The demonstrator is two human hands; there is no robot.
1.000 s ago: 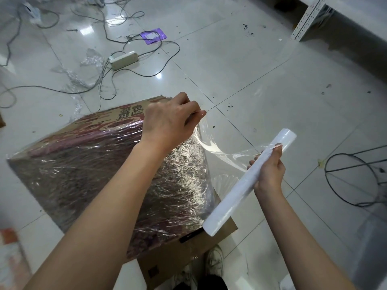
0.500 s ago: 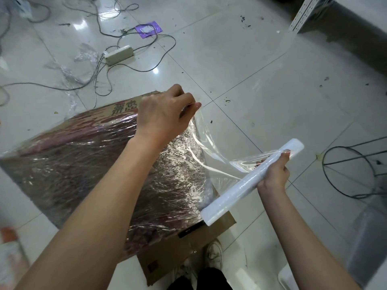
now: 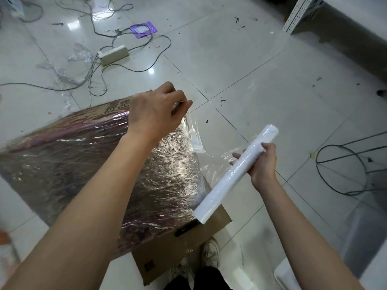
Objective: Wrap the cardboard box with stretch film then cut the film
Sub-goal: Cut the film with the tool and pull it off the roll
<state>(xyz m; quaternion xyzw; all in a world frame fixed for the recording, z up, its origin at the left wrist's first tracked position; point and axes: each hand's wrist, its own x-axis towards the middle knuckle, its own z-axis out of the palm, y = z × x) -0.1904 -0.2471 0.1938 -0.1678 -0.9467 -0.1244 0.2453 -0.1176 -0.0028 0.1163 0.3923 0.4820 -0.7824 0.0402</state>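
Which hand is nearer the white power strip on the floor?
Left. The left hand rests on the wrapped box's far top edge, just short of the power strip; the right hand holds the film roll farther away.

Cardboard box (image 3: pixel 69 164): brown with red print, under clear glossy stretch film (image 3: pixel 201 149). Film roll (image 3: pixel 234 176) was white. Floor (image 3: pixel 240 59): pale grey tiles, dark grout lines. Power strip (image 3: pixel 113 54) white, cables black, purple packet (image 3: pixel 143 29).
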